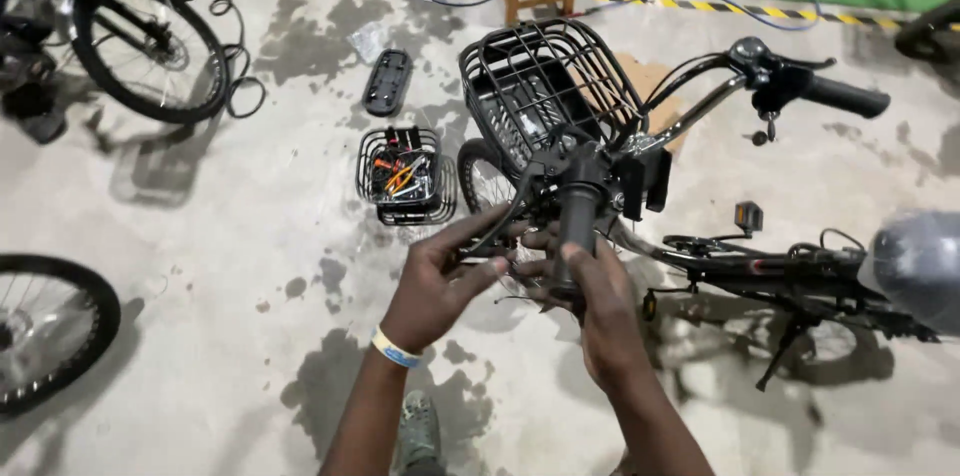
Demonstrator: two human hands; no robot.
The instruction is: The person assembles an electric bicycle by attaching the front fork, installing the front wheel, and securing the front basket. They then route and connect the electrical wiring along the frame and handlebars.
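The right hand is closing its grip around the lower end of the black handlebar grip, fingers wrapping from below and thumb lying up along its near side. The handlebar grip's long axis is running nearly upright in the view, tilting slightly away from the person, so it is rising straight out of the right hand. The left hand is sitting just to the left, fingers half open and stretching toward the brake lever, fingertips touching the lever and the thin cables beside it; whether they are pinching anything is hard to tell. Both hands are almost meeting below the bar end, the right one being nearer the handlebar grip.

Just beyond, the black wire basket is sitting over the front wheel of the bicycle, and the far handlebar is pointing off right. On the concrete floor, a smaller wire basket holding tools is standing near the left hand, with a flat black plate behind it. Other wheels are lying well apart at left.
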